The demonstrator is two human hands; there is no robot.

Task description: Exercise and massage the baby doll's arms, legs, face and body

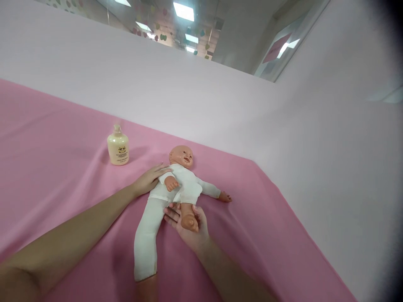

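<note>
Currently, doll position: the baby doll [189,180] lies face up on the pink cloth [66,167], head away from me, feet toward me.
Left hand: my left hand [153,177] rests flat against the doll's shoulder and side, fingers outstretched and not clamped.
Right hand: my right hand [192,235] is closed around the lower end of the bent leg, thumb on one side, fingers on the other; the bare foot [189,223] rests over the palm.
Slip risk: the smooth-looking ankle could slide out if my cupped hold loosens, dropping the leg.
Twist risk: bending the leg hard could roll the torso, since my left hand only lies along one side; the hip seam may also strain.
Cloth risk: pushing the doll could drag the loose cloth and make the bottle unsteady.
Bottle: a pale yellow bottle [118,149] stands upright on the cloth beyond my left hand; its label is too small to read.
Surface: the cloth shows soft folds and a cut-off far corner, beside a plain white wall [126,88].
Room: a glass panel [239,37] above shows bright ceiling lights [183,11] and small coloured decorations [163,37]; I cannot tell whether these are reflected or seen through it.
</note>
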